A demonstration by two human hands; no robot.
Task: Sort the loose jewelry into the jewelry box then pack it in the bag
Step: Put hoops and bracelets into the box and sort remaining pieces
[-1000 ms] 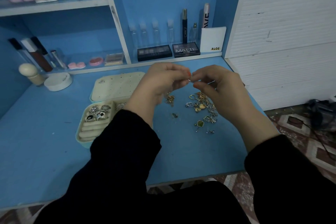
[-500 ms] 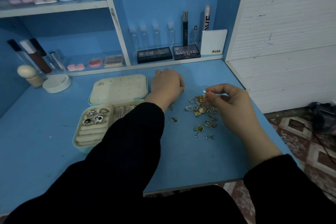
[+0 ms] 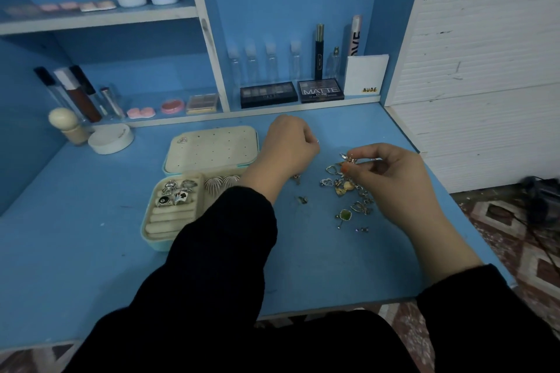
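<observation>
Right hand [image 3: 391,182]: thumb and forefinger, nail painted orange, pinched on a small gold-and-silver trinket [image 3: 348,157], lifted just above the far edge of the heap; other fingers loosely curled. Left hand [image 3: 288,145]: knuckles up, fingers curled under, resting on the desk; a tiny silver glint [image 3: 317,141] at the fingertips, cannot tell whether it is gripped. Between and below the hands, the scattered heap of gold and silver loose jewelry [image 3: 345,188] lies on the blue desk top [image 3: 91,251], with a green-stone pendant [image 3: 345,215] at its near edge and a small dark stud [image 3: 302,199] lying apart to the left. Left of the left forearm, the pale teal jewelry box with cream lining [image 3: 157,221] lies open: silver rings [image 3: 177,192] in the roll slots, two ribbed silver earrings [image 3: 222,182] in the next compartment, partly hidden by the black sleeve [image 3: 224,239]. Its perforated cream lid panel [image 3: 212,150] lies flat behind, one silver piece [image 3: 182,140] at its corner. Far back, a white round jar [image 3: 110,139] and two black eyeshadow palettes [image 3: 268,94].
</observation>
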